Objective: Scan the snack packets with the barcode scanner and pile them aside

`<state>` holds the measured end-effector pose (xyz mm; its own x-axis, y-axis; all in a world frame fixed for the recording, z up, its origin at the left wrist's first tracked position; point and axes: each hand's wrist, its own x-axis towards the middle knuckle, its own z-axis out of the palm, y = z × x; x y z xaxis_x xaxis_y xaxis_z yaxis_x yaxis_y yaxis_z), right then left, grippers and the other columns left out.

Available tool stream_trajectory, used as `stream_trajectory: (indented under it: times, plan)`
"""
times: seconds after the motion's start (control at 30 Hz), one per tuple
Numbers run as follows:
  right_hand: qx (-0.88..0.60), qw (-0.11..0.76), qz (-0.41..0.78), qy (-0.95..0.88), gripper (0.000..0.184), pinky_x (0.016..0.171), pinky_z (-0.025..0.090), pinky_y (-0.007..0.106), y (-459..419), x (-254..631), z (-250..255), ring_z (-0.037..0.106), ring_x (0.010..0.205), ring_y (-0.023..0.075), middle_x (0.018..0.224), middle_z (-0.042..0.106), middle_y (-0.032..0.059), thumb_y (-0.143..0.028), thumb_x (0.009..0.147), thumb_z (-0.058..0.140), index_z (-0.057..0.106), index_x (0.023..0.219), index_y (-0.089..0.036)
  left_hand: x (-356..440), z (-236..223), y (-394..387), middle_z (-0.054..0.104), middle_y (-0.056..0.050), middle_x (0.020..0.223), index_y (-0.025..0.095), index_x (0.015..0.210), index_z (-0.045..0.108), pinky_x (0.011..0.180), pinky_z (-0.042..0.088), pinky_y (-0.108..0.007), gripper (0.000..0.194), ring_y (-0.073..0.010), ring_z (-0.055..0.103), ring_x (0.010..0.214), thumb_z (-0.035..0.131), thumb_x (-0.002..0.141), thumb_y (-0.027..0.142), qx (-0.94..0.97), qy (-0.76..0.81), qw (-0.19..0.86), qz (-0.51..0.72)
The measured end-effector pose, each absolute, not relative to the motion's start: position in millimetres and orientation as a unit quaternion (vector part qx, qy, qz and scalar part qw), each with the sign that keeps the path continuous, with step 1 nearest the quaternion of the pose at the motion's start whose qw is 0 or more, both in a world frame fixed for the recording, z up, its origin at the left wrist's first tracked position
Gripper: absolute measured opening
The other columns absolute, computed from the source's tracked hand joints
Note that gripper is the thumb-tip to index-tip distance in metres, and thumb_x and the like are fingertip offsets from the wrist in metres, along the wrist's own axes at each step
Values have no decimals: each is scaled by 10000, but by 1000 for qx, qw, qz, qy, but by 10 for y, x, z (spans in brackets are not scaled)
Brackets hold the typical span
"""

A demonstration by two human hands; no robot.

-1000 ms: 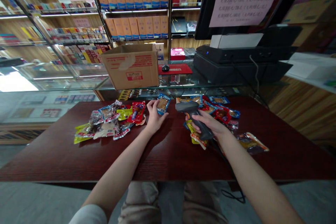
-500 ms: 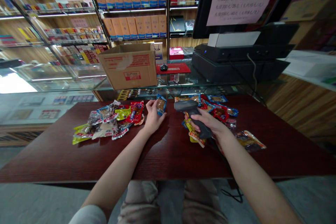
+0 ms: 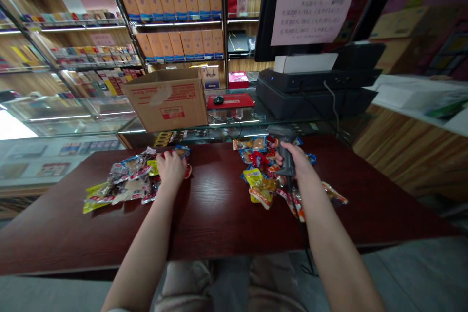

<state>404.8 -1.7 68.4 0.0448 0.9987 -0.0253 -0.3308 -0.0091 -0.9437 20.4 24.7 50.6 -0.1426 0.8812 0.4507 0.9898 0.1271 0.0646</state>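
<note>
My left hand (image 3: 171,168) is over the left pile of snack packets (image 3: 133,183), its fingers curled down into it. Their tips are hidden, so what they grip cannot be made out. A blue-edged snack packet (image 3: 182,149) shows just beyond that hand, and a red packet (image 3: 188,169) lies partly under it. My right hand (image 3: 294,156) is closed round the handle of a dark barcode scanner (image 3: 287,160), its head blurred and pointing away to the left. Below the scanner lies the right pile of snack packets (image 3: 259,183), in yellow, red and blue wrappers.
The dark red wooden table (image 3: 212,209) carries both piles. Behind it are a cardboard box (image 3: 170,107), a mouse (image 3: 218,100) on a red mat (image 3: 237,101), and a register with a screen (image 3: 318,90). The scanner's cable (image 3: 300,219) hangs over the front edge.
My left hand has moved left from mid-table, where it held up a blue packet, onto the left pile. My right hand still holds the scanner, now tilted differently. The view has shifted.
</note>
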Motion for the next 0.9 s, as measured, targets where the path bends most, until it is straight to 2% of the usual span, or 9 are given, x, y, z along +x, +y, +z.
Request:
stream_trajectory:
  times: [0.17,0.27,0.33,0.4,0.5,0.6,0.7,0.8,0.9]
  plan:
    - [-426,587,596,-345,302,404,380,223,-1,4068,687,468,400,109,453,506,-33,-420,722,704,606,858,-169,585,678,444,559,-257,1268,89,1131,603,1104,282,-607,397,-423,421,1323,546,860,374,-712,-661,163,-173]
    - [-413,599,600,-331,269,406,385,213,-30,4051,720,470,399,100,460,519,-30,-390,737,693,615,844,-156,1018,736,775,633,-197,1173,145,1081,630,1019,419,-519,320,-357,570,1166,526,884,375,-806,-578,51,-115]
    - [-404,594,610,-335,265,406,387,210,-46,4056,733,485,405,103,465,524,-29,-388,753,685,623,861,-153,1339,688,1012,650,-164,1164,160,1143,618,977,466,-424,323,-292,620,1096,524,890,337,-858,-505,-29,-91]
    - [-400,582,620,-342,281,407,390,210,-56,4069,738,498,409,109,462,524,-31,-398,768,683,629,891,-152,1627,574,1205,635,-163,1224,154,1253,572,981,466,-393,402,-275,613,1131,534,885,310,-878,-466,-55,-91]
    - [-407,571,624,-344,307,396,389,215,-62,4077,741,498,401,113,464,529,-30,-419,773,683,627,914,-152,1913,367,1368,579,-162,1351,171,1363,510,1027,439,-417,527,-279,563,1223,568,843,234,-890,-437,-60,-119]
    - [-409,572,622,-344,297,393,401,220,-61,4056,742,496,400,114,468,529,-29,-421,782,676,628,905,-155,1999,251,1382,604,-165,1300,175,1295,578,1024,433,-454,430,-295,550,1213,527,875,247,-886,-442,-57,-129]
    - [-402,577,621,-346,271,402,413,214,-58,4021,736,489,392,105,461,527,-27,-401,793,669,634,886,-149,1943,282,1282,633,-169,1208,171,1180,636,985,441,-471,343,-314,564,1156,470,923,328,-885,-454,-3,-105]
    - [-401,569,629,-346,264,391,401,201,-52,3995,727,480,382,98,456,528,-27,-392,795,667,631,886,-146,1801,404,1130,666,-141,1117,174,1068,653,931,460,-410,333,-279,632,1036,401,955,359,-878,-471,13,-84]
    - [-408,556,634,-349,273,385,394,196,-60,3974,739,476,376,95,459,533,-29,-396,789,673,630,894,-147,1577,542,990,693,-127,1066,184,991,659,849,479,-360,384,-255,671,948,324,979,371,-846,-522,-20,-105]
